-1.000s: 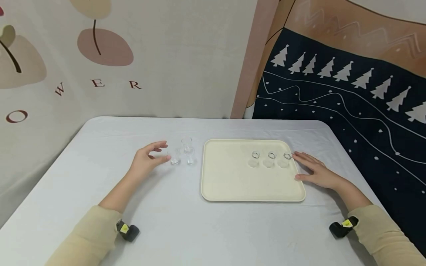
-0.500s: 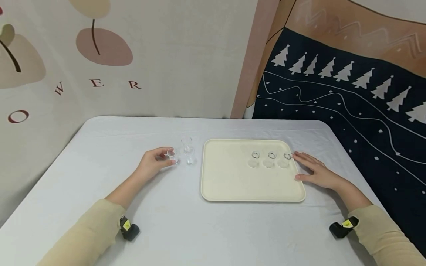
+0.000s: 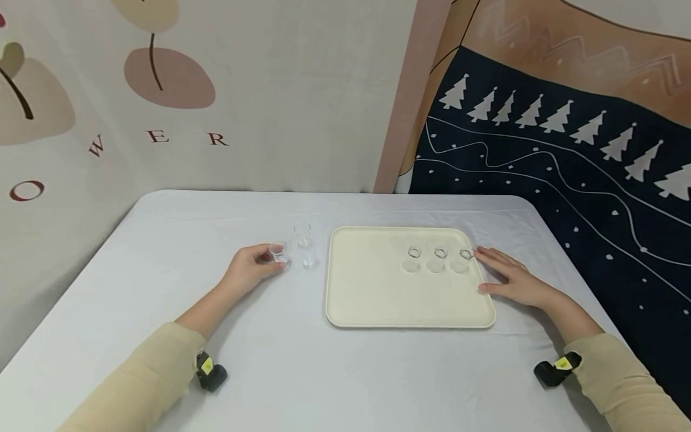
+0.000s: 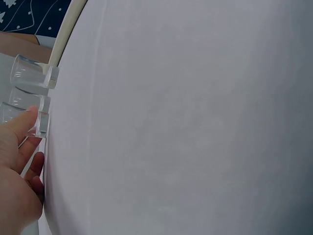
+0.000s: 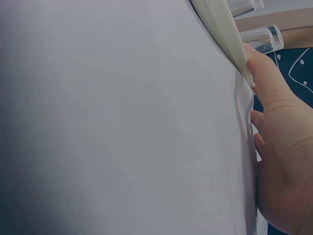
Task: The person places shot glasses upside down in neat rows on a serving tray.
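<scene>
Thumb and fingers of my left hand (image 3: pixel 245 270) pinch a small clear shot glass (image 3: pixel 278 251), held upright close over the cloth. In the left wrist view its thick base (image 4: pixel 43 123) shows beside the thumb. Just to its right stand two more upright shot glasses, a rear one (image 3: pixel 303 230) and a nearer one (image 3: pixel 308 256). My right hand (image 3: pixel 513 283), fingers extended, rests at the right edge of a cream tray (image 3: pixel 367 294). On that tray three shot glasses stand in a row, thick ends up; the rightmost glass (image 3: pixel 460 262) is near my right fingertips.
A white cloth (image 3: pixel 345 378) covers the table. Behind it hang a pale printed curtain (image 3: pixel 302 108) and, at right, a dark cloth with white trees (image 3: pixel 502 150). Each wrist carries a black camera, such as the left one (image 3: pixel 212 375).
My left hand has moved right to the front left shot glass, closed thumb and fingers on it, and shifted it slightly left. The right hand and tray have stayed put.
</scene>
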A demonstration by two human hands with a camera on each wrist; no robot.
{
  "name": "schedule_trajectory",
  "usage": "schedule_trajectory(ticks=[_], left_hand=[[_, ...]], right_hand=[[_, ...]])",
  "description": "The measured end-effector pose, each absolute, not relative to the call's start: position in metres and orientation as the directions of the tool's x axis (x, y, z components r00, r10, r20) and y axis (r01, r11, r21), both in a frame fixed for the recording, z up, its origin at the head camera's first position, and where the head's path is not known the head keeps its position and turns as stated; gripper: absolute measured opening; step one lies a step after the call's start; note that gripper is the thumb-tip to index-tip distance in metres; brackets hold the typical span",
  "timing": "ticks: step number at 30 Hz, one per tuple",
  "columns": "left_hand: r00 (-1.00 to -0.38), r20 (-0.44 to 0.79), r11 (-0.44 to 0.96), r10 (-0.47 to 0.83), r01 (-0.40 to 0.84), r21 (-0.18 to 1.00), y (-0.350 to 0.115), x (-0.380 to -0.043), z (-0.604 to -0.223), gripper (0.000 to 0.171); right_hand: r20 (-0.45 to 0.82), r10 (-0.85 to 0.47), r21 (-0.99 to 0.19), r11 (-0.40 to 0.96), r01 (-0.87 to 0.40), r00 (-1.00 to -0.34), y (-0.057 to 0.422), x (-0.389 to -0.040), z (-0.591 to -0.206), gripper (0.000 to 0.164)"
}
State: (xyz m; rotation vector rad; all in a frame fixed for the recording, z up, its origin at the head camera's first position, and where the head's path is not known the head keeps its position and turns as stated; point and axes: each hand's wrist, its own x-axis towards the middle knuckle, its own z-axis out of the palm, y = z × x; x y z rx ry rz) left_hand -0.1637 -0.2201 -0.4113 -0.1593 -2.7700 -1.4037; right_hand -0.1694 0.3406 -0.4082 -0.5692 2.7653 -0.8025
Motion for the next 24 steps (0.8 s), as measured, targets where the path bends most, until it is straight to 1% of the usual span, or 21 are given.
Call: schedule_trajectory(ticks=[5, 12, 17, 20, 24], left_hand=[[-0.997, 0.058, 0.568, 0.054, 0.078, 0.820, -0.224, -0.163, -0.408, 0.044], [-0.991, 0.107, 0.572, 0.080, 0.134, 0.809, -0.222, -0.157, -0.399, 0.042], [-0.974, 0.194, 0.609, 0.114, 0.223, 0.761, -0.220, -0.152, -0.390, 0.041], [-0.951, 0.270, 0.620, 0.148, 0.302, 0.724, -0.220, -0.150, -0.383, 0.042], [-0.922, 0.333, 0.616, 0.197, 0.380, 0.690, -0.217, -0.147, -0.374, 0.044]], right_hand=[[-0.081, -0.420, -0.550, 0.775, -0.311, -0.904, 0.341, -0.169, -0.409, 0.081], [-0.069, -0.422, -0.550, 0.772, -0.319, -0.904, 0.341, -0.169, -0.409, 0.081], [-0.081, -0.422, -0.546, 0.777, -0.314, -0.903, 0.341, -0.170, -0.408, 0.081], [-0.089, -0.423, -0.546, 0.778, -0.311, -0.902, 0.340, -0.170, -0.406, 0.082], [-0.094, -0.424, -0.549, 0.777, -0.308, -0.901, 0.340, -0.169, -0.406, 0.082]])
